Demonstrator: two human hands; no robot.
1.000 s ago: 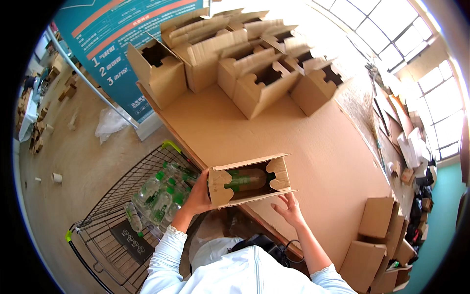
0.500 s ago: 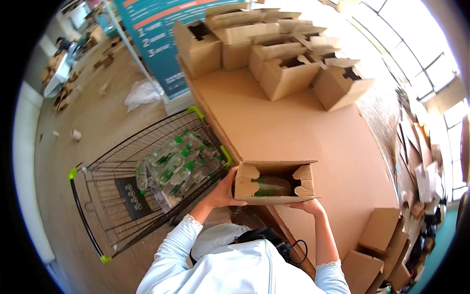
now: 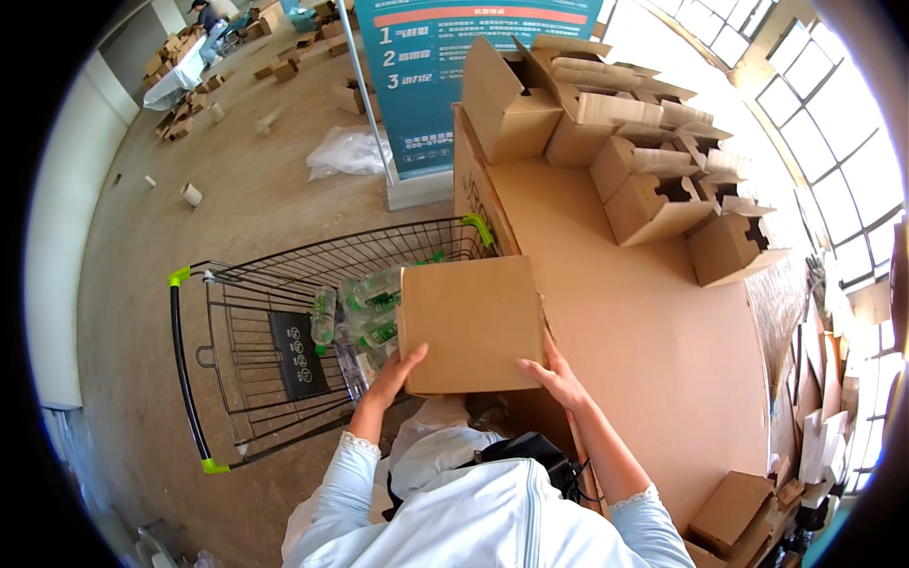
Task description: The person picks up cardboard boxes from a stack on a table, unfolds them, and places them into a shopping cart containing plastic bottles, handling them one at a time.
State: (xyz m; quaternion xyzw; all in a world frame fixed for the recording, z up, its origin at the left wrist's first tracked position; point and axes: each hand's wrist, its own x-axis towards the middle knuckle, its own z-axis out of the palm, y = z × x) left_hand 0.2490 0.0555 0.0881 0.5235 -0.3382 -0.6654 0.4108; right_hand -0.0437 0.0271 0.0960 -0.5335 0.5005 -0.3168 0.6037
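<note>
A brown box [image 3: 469, 322] is in both hands, up between the shopping cart [image 3: 290, 364] on the left and the big brown table [image 3: 644, 369] on the right. A flat, plain side faces up. The left hand [image 3: 390, 377] grips its near left corner, thumb on top. The right hand [image 3: 559, 377] holds its near right corner, thumb on top too. Some fingers are hidden, so I cannot tell how they bend. Clear bottles [image 3: 379, 284] with green caps lie in the cart. Boxes with open flaps [image 3: 653, 213] stand at the table's far end. A blue sign [image 3: 426, 109] stands far off, past the cart
</note>
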